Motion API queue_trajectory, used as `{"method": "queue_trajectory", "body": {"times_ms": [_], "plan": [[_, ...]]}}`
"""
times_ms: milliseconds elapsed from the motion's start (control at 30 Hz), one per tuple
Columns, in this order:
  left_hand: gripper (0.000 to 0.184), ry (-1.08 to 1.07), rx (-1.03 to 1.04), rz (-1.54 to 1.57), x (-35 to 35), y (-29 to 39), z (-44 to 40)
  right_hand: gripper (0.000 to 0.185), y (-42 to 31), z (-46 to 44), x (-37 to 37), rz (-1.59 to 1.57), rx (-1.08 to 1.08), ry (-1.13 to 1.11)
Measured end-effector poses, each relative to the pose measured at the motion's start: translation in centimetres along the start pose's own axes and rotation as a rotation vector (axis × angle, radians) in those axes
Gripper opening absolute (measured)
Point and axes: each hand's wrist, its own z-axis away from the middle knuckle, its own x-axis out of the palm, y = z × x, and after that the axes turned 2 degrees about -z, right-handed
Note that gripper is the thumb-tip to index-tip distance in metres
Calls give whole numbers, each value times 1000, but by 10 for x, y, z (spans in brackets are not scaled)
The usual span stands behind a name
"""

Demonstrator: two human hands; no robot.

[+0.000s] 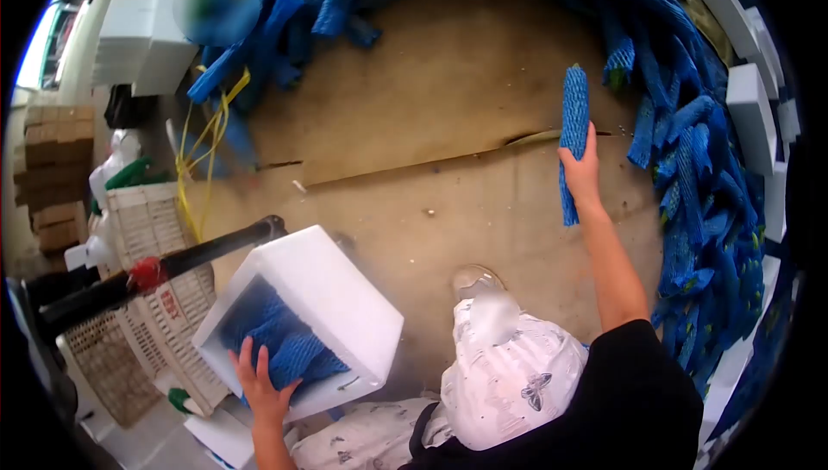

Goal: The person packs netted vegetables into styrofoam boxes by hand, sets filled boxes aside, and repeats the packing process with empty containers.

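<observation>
My right hand (582,172) is closed around the lower half of a long, blue net-wrapped roll (575,112), held nearly upright over the floor. What is inside the netting cannot be made out. At the lower left, my left hand (263,388) has its fingers spread over the near edge of a tilted white foam box (345,306). Its fingertips lie at or just above the blue net-wrapped rolls (297,356) inside the box; whether they touch is unclear.
A large heap of similar blue rolls (699,203) curves along the right and back. A black bar with red tape (147,274) and white plastic crates (164,315) stand at left. Yellow straps (211,147) hang nearby. Brown cartons (56,159) and white foam boxes (151,34) are stacked farther left.
</observation>
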Motion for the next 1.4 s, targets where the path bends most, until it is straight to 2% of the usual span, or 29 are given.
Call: {"method": "queue_trajectory", "body": {"times_ms": [67, 100, 167, 200, 233, 267, 300, 333, 367, 400, 467, 500, 567, 667, 733, 767, 833, 867, 900, 933, 1000, 1067, 1133, 1167, 1200, 1267, 1300, 1400], "plan": [[82, -167, 4, 53, -4, 16, -10, 74, -34, 50, 25, -157, -327, -302], [79, -157, -33, 116, -4, 34, -8, 75, -63, 76, 41, -250, -346, -461], [75, -215, 9, 217, 0, 16, 10, 76, -127, 127, 73, -266, -501, -742], [75, -253, -4, 164, 6, -5, 20, 79, -145, 135, 85, -211, -794, -907], [71, -64, -19, 113, 6, -13, 22, 78, -190, 155, 96, -41, -1084, -1051], [67, 123, -32, 62, 6, -20, 21, 75, -223, 185, 105, 108, -1199, -1143], [63, 84, 9, -28, 4, -22, 15, 75, -244, 212, 116, 138, -1313, -1283], [60, 46, 44, -113, 5, -24, 11, 72, -253, 241, 129, 207, -1448, -1338], [57, 34, 132, -77, 10, -34, 10, 65, -248, 266, 145, 304, -1473, -1453], [57, -57, 54, 180, 4, -32, 7, 56, -232, 283, 163, 439, -1534, -1532], [59, -54, 80, 304, 10, -34, 9, 54, -206, 298, 189, 404, -1704, -1446], [59, -44, 73, 320, -3, -37, 6, 54, -215, 300, 186, 421, -1708, -1461], [68, -237, 114, 563, -13, -49, 4, 58, -215, 307, 182, 517, -1706, -1527], [73, -201, 147, 555, -8, -50, 5, 60, -219, 311, 190, 694, -1747, -1561], [65, -219, 123, 584, -10, -53, 6, 65, -204, 318, 193, 755, -1757, -1522], [54, -208, 85, 610, -15, -53, 3, 67, -200, 316, 193, 726, -1718, -1539], [35, 120, -135, 551, -29, -36, 6, 69, -208, 309, 191, 734, -1666, -1605], [32, 364, -140, 488, -42, -24, 7, 70, -219, 307, 190, 773, -1645, -1655], [31, 497, -117, 475, -65, -10, 9, 64, -237, 313, 186, 603, -1684, -1568], [26, 593, -6, 452, -84, -3, 10, 58, -256, 320, 175, 435, -1703, -1481], [10, 725, 242, 222, -108, 7, 29, 40, -298, 333, 146, 334, -1653, -1605], [16, 837, 389, 151, -116, 27, 46, 23, -324, 341, 111, 295, -1706, -1734], [15, 832, 525, 209, -89, 40, 59, 16, -313, 346, 105, 0, -1633, -1641], [10, 853, 562, 225, -90, 42, 51, 17, -305, 344, 109, 87, -1656, -1635], [12, 872, 600, 241, -90, 42, 44, 17, -303, 340, 118, 86, -1663, -1635], [12, 838, 570, 294, -82, 39, 43, 21, -299, 334, 131, 116, -1658, -1682], [12, 806, 540, 344, -78, 37, 41, 24, -289, 333, 133, 131, -1527, -1637], [17, 756, 455, 378, -78, 27, 38, 24, -294, 335, 144, 148, -1512, -1639]]}}
